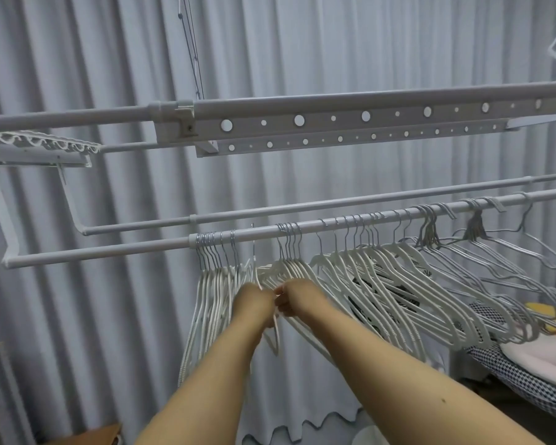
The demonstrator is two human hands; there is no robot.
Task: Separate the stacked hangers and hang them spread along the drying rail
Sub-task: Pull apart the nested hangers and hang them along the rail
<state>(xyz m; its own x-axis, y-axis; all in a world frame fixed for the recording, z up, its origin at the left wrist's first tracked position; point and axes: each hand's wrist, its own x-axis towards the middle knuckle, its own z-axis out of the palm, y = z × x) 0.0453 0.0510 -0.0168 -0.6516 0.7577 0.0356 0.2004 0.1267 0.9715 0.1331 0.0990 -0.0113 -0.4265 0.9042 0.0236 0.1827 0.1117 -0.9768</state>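
Note:
Many white hangers (382, 284) with metal hooks hang along the front drying rail (109, 250). One tight bunch (211, 284) hangs at the left, a smaller bunch (289, 263) beside it, and a long spread row runs to the right. Grey wire hangers (482, 239) hang further right. My left hand (254, 305) and my right hand (299, 298) meet just below the smaller bunch, both closed on one white hanger (275, 335). Its hook (253, 248) rises between the two bunches, apparently free of the rail.
A second rail (270, 211) runs just behind the front one. A perforated bar (334, 118) of the rack hangs overhead. Grey curtains (109, 316) fill the background. A bed with patterned bedding (527, 377) lies at the lower right, a cardboard box (103, 435) at the lower left.

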